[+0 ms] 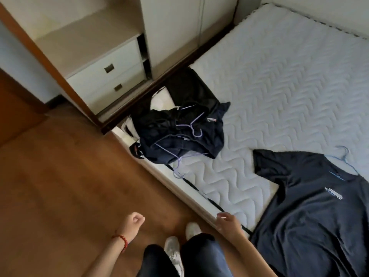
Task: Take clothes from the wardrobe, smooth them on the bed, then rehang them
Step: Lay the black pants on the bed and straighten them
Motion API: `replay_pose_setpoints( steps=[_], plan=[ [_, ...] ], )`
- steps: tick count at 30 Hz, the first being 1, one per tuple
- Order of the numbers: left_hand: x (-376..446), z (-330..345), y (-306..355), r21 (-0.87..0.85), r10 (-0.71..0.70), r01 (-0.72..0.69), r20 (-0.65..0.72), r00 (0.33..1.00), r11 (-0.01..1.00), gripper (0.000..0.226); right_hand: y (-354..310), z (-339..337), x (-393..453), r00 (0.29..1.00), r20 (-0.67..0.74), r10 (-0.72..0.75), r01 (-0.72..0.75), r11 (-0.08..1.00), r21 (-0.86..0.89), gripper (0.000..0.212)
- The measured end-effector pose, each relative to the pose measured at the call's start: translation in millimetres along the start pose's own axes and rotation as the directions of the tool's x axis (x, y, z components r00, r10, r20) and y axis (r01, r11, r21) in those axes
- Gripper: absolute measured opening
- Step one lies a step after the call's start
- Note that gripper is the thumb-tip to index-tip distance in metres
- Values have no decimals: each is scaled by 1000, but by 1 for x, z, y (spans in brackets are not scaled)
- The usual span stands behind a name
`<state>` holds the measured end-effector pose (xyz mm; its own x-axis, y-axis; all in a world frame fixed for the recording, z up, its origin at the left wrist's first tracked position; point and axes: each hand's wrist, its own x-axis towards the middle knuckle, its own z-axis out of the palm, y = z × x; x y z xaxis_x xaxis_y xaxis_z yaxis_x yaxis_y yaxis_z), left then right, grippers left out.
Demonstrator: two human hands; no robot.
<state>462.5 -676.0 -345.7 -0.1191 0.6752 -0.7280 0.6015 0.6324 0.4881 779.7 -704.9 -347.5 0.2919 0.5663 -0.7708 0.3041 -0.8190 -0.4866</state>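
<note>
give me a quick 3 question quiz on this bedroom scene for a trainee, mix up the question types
1. True or false: the dark t-shirt lies spread out on the mattress with a hanger still in its neck.
2. Multiple choice: the heap of dark clothes with purple hangers sits A) on the floor, B) at the bed corner nearest the wardrobe drawers, C) inside a drawer.
3. Short answer: which hand holds a garment?

Key
1. True.
2. B.
3. Neither: the left hand is loosely curled and empty over the floor, and the right hand hovers open by the bed edge.
</note>
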Motion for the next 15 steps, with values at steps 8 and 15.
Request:
replay_pose_setpoints(
  steps=[8, 15],
  plan=[
    [50, -17, 31, 11, -62, 62, 30, 998, 998, 5, -75, 5, 96, 999, 41, 3, -4, 1000, 29, 13],
    [145, -62, 142, 67, 61, -57, -59, 996, 996, 24, -204, -29, 204, 990, -19, -141, 137, 979, -150, 28]
  ],
)
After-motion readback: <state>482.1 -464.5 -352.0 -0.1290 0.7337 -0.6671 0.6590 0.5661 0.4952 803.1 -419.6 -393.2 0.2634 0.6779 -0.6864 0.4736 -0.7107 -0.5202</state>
